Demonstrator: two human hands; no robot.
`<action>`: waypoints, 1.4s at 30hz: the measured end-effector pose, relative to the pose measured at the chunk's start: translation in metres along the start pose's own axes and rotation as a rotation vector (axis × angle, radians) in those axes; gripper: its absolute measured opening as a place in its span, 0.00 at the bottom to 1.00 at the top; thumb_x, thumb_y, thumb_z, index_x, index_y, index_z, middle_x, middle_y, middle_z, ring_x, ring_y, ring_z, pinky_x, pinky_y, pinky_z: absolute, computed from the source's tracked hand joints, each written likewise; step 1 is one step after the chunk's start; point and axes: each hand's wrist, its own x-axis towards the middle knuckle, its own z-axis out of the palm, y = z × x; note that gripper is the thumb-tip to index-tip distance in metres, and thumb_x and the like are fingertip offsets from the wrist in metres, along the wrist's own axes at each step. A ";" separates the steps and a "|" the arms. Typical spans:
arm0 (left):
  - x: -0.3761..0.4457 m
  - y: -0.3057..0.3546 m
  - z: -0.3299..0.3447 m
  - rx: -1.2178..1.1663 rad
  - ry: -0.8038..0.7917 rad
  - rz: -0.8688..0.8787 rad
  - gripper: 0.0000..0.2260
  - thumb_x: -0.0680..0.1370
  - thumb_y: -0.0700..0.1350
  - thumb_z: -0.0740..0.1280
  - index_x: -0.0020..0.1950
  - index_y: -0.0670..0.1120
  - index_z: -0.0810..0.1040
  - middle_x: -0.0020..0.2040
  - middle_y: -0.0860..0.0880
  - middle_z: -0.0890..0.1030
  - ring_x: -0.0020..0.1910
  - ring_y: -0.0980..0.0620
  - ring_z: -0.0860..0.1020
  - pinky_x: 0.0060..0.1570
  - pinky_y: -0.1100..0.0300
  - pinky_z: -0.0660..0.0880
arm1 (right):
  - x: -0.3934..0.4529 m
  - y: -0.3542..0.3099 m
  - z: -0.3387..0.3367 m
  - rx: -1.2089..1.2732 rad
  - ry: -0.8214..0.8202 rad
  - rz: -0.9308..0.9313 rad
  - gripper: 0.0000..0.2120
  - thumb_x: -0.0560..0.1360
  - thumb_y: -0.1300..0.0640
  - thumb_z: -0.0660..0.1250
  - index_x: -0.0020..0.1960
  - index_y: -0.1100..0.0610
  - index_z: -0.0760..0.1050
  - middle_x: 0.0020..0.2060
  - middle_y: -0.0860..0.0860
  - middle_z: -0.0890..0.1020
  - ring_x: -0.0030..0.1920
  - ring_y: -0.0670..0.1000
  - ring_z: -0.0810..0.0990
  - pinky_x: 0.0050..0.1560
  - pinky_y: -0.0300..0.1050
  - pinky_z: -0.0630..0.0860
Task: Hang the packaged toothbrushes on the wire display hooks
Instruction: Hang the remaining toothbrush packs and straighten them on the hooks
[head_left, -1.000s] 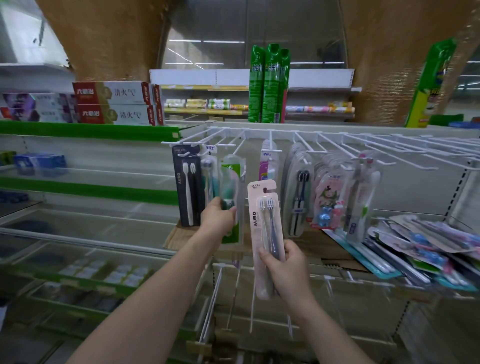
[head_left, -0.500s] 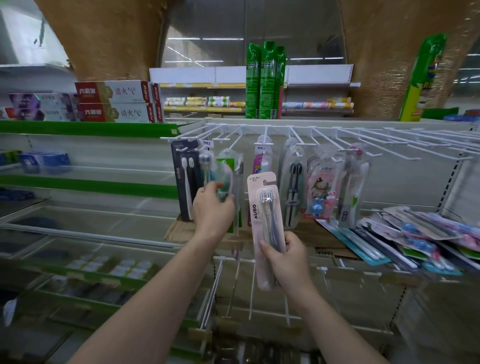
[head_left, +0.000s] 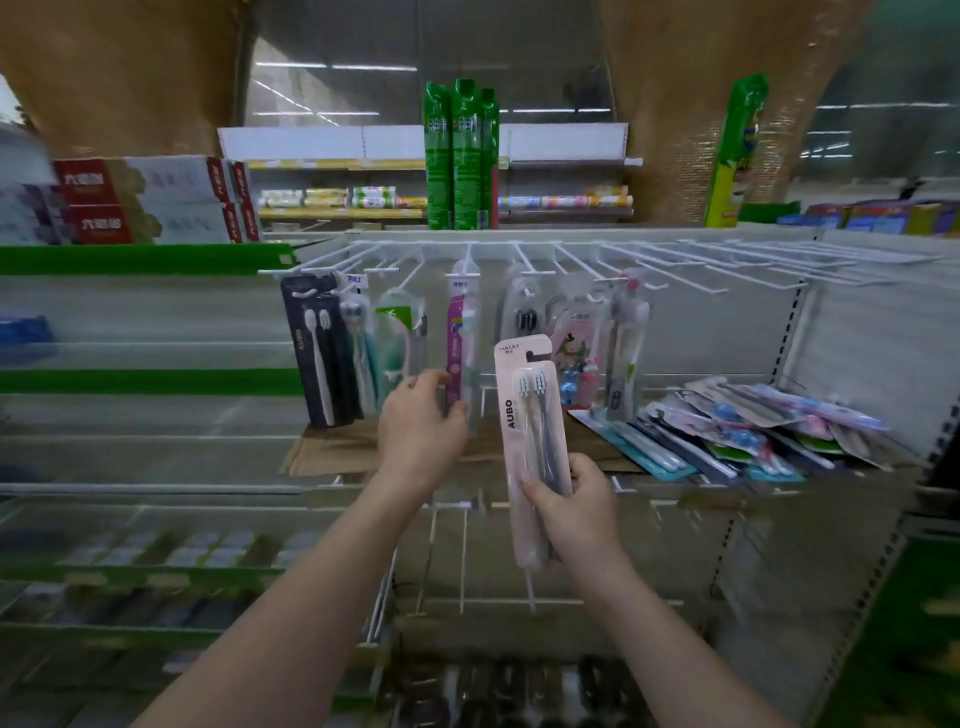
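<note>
A person stands before a white wire hook rack (head_left: 597, 254) in a shop aisle, both bare forearms reaching forward. The right hand (head_left: 576, 506) grips a pale pink AUBO twin toothbrush pack (head_left: 530, 431) by its lower half, thumb across the front and fingers curled behind; the pack stands nearly upright, its hang hole at the top, below the level of the hooks and not on any of them. The left hand (head_left: 421, 426) reaches to the hanging magenta toothbrush pack (head_left: 460, 343), its thumb and fingers (head_left: 434, 379) closing on the pack's lower edge in a pinch. To the left of that pack hang a green-carded pack (head_left: 397, 338), a teal-handled pack (head_left: 358, 343) and a black AUBO twin pack (head_left: 317, 353), each on its own hook. To the right hang a clear pack with black brush heads (head_left: 524, 317), a children's pack with a cartoon figure (head_left: 574, 353) and a white-handled brush pack (head_left: 626, 343). A loose heap of packaged toothbrushes (head_left: 753, 431) lies on the shelf at the right, resting partly on flattened brown cardboard (head_left: 332, 447). Tall green boxes (head_left: 460, 156) stand on top of the fixture behind the rack, and red-and-white toothpaste cartons (head_left: 150, 200) sit on the green-edged shelf at the left.
</note>
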 end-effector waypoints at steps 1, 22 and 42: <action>-0.001 0.003 0.003 0.005 -0.009 0.019 0.14 0.79 0.48 0.70 0.64 0.49 0.78 0.59 0.49 0.80 0.58 0.48 0.78 0.59 0.51 0.76 | -0.002 0.000 -0.005 0.010 0.014 0.005 0.09 0.76 0.54 0.74 0.53 0.48 0.76 0.47 0.46 0.83 0.48 0.48 0.83 0.42 0.48 0.82; -0.021 0.123 0.110 -0.012 -0.114 0.109 0.16 0.79 0.51 0.69 0.66 0.49 0.78 0.61 0.47 0.79 0.60 0.44 0.77 0.58 0.49 0.75 | 0.047 -0.005 -0.160 -0.013 0.185 -0.077 0.12 0.75 0.56 0.74 0.57 0.53 0.78 0.48 0.48 0.84 0.48 0.49 0.84 0.50 0.53 0.82; 0.004 0.144 0.163 0.036 -0.021 0.027 0.18 0.78 0.48 0.70 0.67 0.48 0.79 0.61 0.46 0.81 0.61 0.46 0.77 0.57 0.57 0.71 | 0.161 0.003 -0.190 0.072 0.064 -0.001 0.07 0.76 0.55 0.72 0.51 0.53 0.76 0.48 0.53 0.83 0.48 0.53 0.83 0.47 0.53 0.82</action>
